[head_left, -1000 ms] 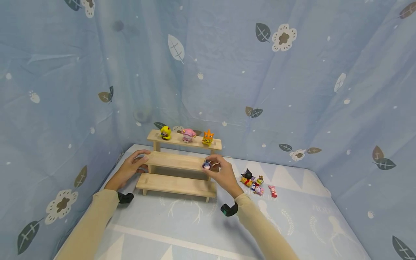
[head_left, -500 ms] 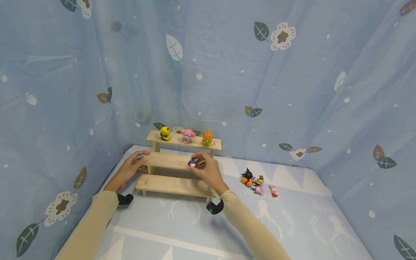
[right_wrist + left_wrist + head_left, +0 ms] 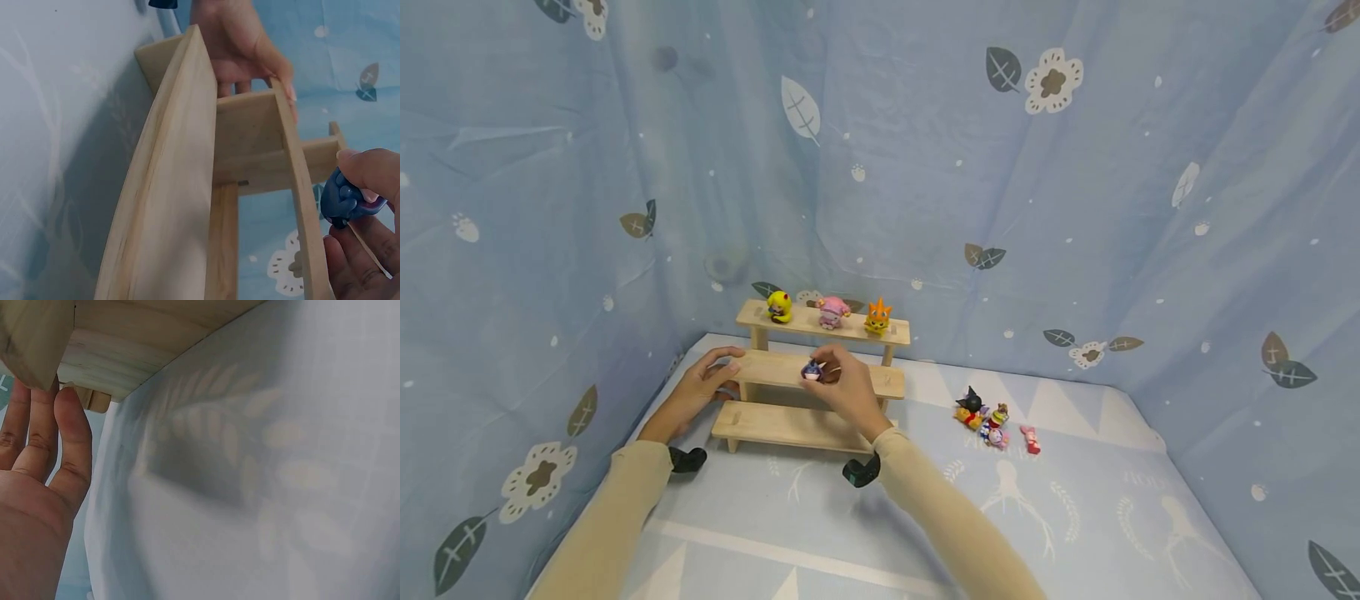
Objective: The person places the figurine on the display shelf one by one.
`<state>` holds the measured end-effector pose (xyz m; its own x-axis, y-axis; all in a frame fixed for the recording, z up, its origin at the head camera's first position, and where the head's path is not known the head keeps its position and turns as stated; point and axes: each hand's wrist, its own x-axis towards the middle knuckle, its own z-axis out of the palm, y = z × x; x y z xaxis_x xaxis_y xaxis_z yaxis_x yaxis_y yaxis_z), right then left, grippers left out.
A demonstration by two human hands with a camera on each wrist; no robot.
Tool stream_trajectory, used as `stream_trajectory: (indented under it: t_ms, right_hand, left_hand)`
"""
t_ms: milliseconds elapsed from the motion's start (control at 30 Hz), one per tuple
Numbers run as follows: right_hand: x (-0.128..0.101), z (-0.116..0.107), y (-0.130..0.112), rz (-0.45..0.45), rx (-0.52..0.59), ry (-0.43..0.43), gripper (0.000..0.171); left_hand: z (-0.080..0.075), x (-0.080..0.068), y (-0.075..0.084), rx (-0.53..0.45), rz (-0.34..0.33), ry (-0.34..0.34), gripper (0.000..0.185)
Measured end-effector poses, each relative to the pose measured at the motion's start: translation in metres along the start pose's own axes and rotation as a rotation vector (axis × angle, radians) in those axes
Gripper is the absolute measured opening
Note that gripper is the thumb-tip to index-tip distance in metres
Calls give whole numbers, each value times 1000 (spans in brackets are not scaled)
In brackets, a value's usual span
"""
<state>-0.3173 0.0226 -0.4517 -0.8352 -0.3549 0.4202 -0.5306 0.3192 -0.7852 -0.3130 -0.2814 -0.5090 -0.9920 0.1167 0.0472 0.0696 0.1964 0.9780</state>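
Note:
A three-step wooden stand [image 3: 778,423] sits on the blue cloth at the back left. My right hand [image 3: 842,385] pinches a small blue-purple figurine [image 3: 811,371] over the middle step; the same blue-purple figurine [image 3: 342,199] shows between thumb and fingers in the right wrist view. My left hand [image 3: 700,390] grips the left end of the middle step, thumb on top. In the left wrist view the fingers [image 3: 62,434] press against the wood [image 3: 119,359]. On the top step stand a yellow figurine [image 3: 781,306], a pink one [image 3: 832,312] and an orange one [image 3: 878,317].
Several small figurines [image 3: 988,418] lie in a cluster on the cloth to the right of the stand, a pink one [image 3: 1030,439] at its far right. Blue leaf-patterned fabric walls close in behind and on both sides.
My right hand has carried the blue-purple figurine leftward along the middle step, from its right end to near its middle. The left hand has stayed on the stand.

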Motion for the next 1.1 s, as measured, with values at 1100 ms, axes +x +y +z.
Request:
stream_trajectory:
  t_ms: [1100]
  right_hand:
    - [32,59,-18,11,-44,8,36]
  left_hand:
    - [2,-4,7,-19,-9,-5,54]
